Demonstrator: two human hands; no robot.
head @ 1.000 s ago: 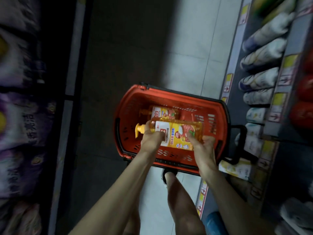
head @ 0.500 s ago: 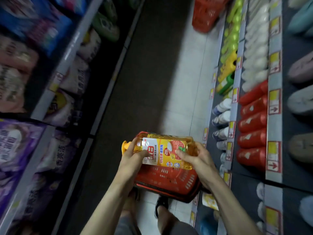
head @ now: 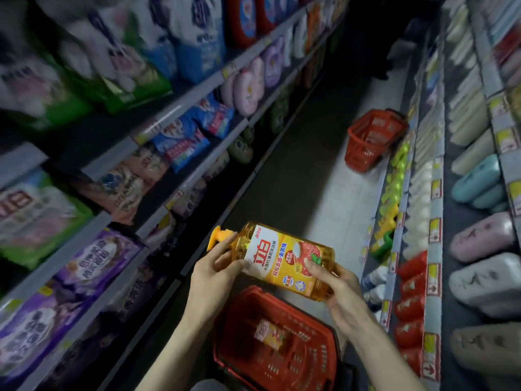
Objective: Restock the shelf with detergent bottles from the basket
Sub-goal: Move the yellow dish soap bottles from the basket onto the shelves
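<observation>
A yellow detergent bottle with an orange pump top lies sideways in the air above the red basket. My left hand grips its neck end below the pump. My right hand holds its base end. A second yellow bottle lies inside the basket on the floor. The shelf on the right carries rows of bottles, among them yellow-green ones, white ones and red ones.
Another red basket stands on the floor farther down the aisle by the right shelf. The left shelves hold bags of laundry powder. A narrow strip of floor runs between the two shelf rows.
Both hands have lifted the yellow bottle up out of the basket. My view has swung upward from the basket to the aisle and shelves.
</observation>
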